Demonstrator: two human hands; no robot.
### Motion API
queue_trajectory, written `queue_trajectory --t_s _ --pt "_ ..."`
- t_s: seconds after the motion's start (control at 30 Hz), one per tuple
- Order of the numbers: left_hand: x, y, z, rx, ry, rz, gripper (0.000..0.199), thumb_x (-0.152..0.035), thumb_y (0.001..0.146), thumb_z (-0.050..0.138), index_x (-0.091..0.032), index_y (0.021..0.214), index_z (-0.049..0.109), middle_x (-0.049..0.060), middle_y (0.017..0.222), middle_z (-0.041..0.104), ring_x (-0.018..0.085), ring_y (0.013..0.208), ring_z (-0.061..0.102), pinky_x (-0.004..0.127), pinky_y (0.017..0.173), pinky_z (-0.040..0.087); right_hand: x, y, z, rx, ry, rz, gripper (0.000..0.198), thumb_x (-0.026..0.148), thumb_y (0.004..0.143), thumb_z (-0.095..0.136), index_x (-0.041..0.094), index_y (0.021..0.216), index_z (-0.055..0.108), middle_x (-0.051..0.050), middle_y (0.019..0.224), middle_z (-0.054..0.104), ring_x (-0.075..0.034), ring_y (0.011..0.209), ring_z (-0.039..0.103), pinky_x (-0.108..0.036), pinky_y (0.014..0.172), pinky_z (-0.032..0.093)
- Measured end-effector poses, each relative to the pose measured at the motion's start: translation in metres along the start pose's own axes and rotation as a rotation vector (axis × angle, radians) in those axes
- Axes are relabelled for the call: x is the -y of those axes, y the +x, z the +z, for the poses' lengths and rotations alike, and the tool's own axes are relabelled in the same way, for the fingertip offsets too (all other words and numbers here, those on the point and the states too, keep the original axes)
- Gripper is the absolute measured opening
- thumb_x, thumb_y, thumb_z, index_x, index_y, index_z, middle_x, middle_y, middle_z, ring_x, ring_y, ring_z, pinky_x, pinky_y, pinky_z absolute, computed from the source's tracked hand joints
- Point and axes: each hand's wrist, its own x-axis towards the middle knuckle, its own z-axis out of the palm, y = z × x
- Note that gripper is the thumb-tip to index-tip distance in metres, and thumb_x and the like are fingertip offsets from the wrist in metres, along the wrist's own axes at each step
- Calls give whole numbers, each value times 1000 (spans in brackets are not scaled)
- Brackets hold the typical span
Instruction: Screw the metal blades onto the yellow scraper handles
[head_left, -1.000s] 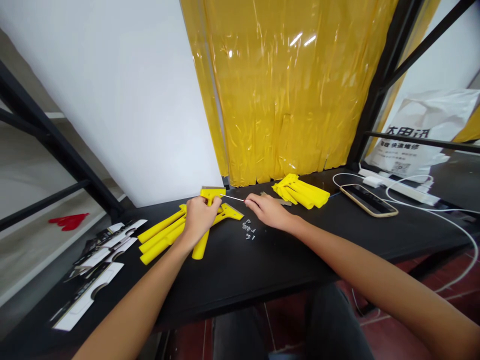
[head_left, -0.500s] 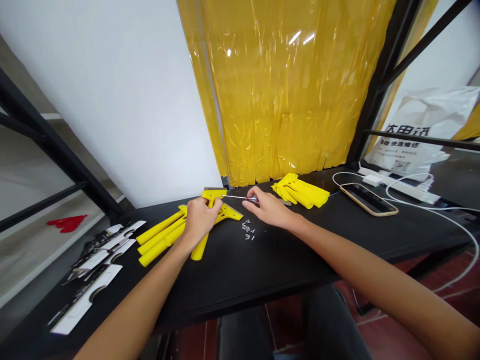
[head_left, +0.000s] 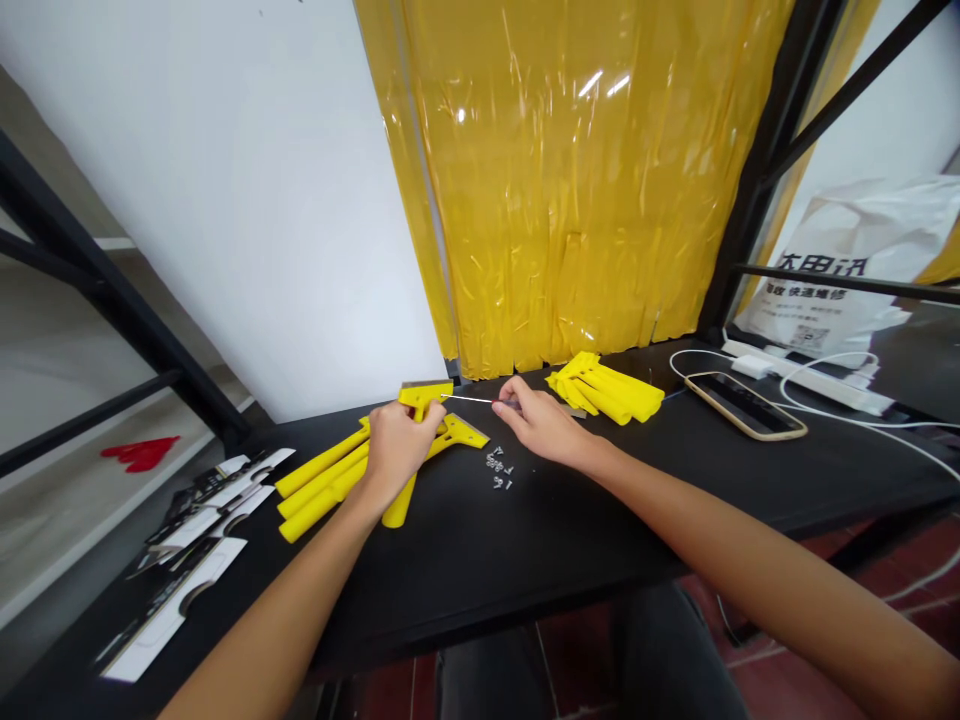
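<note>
left hand (head_left: pixel 395 447) gripping yellow scraper (head_left: pixel 424 396), right hand (head_left: pixel 541 421) pinching thin screwdriver (head_left: pixel 480 401) w/ tip at scraper head, screws (head_left: pixel 499 466) just below.

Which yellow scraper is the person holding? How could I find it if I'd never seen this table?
Start at the big yellow plastic curtain behind the black table, then look down to its left bottom corner. There the left hand grips one yellow scraper. Unlike the yellow scrapers lying flat in the pile, it is lifted, and the thin screwdriver in the right hand points at its head.
</note>
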Motion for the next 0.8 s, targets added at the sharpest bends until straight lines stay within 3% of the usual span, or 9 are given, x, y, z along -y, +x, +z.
queue_trajectory --t_s 0.17,0.33,0.4,0.53,0.73,0.8 --pt "0 -1 1 -29 20 73 38 -37 80 58 -20 48 46 -1 43 47 14 48 51 29 54 32 -1 1 0 3 20 -84 40 39 106 31 21 80 56 -4 82 70 -19 81 66 -30 76 40" --pt "3 -1 4 -37 12 110 36 -36 81 58 -19 51 48 0 47 52 13 48 51 29 55 32 1 -1 -2 -31 63 -40 25 46 99 51 22 103 56 -3 87 70 -19 76 64 -28 66 39" --pt "4 -1 5 -32 4 114 37 -37 82 58 -19 51 48 0 47 51 12 48 50 29 55 32 0 0 -2 -31 49 -71 23 42 101 47 21 100 58 -4 88 70 -18 78 64 -28 68 39" --pt "4 -2 6 -29 4 132 37 -40 82 60 -19 53 50 0 48 51 13 50 51 29 54 32 -1 1 -2 -5 6 -61 42 40 106 33 20 81 60 -3 79 69 -18 77 64 -29 72 38" --pt "4 -2 6 -6 -6 116 38 -42 83 60 -19 54 54 1 51 57 14 51 55 29 55 33 5 -3 -3 -14 -44 -39 26 45 100 47 22 102 59 -2 81 70 -18 72 63 -28 64 35" --pt "5 -2 6 0 -8 107 38 -43 83 61 -18 54 54 1 51 57 14 51 55 29 55 33 5 -3 -2 -8 -87 -84 26 41 103 42 22 99 60 -3 81 70 -18 75 63 -28 66 35"
